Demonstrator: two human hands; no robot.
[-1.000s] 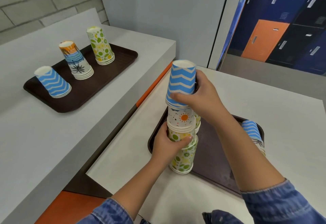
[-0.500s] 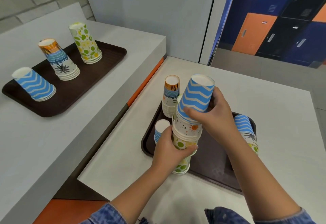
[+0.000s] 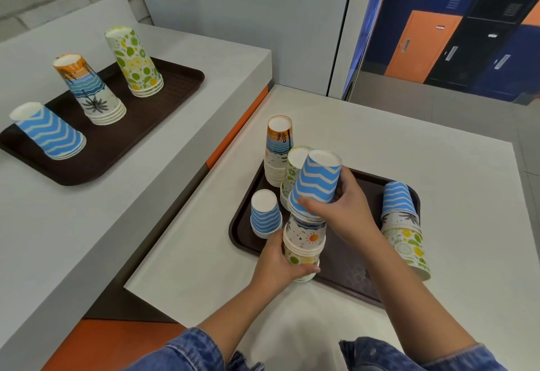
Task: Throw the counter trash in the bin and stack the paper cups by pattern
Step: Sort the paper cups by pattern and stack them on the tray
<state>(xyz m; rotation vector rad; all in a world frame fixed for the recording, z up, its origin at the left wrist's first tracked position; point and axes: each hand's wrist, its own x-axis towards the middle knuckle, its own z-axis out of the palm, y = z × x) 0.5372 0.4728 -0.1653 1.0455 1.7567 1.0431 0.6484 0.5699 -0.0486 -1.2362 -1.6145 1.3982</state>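
A mixed stack of upturned paper cups stands at the front of the near brown tray. My left hand grips its lower, lemon-patterned cups. My right hand grips the blue zigzag cup at the top of that stack, tilted to the right. On the same tray stand a blue zigzag cup, a sunset-pattern stack, a lemon-pattern stack behind my hands, and another mixed stack at the right.
On the raised counter to the left a second brown tray holds sorted stacks: blue zigzag, sunset and lemon. An orange strip runs between the two counters. Lockers show at the upper right.
The view has shifted, bringing more of the near tray into sight. My right hand has tilted the blue zigzag cup further right on the stack; my left hand has kept its hold.
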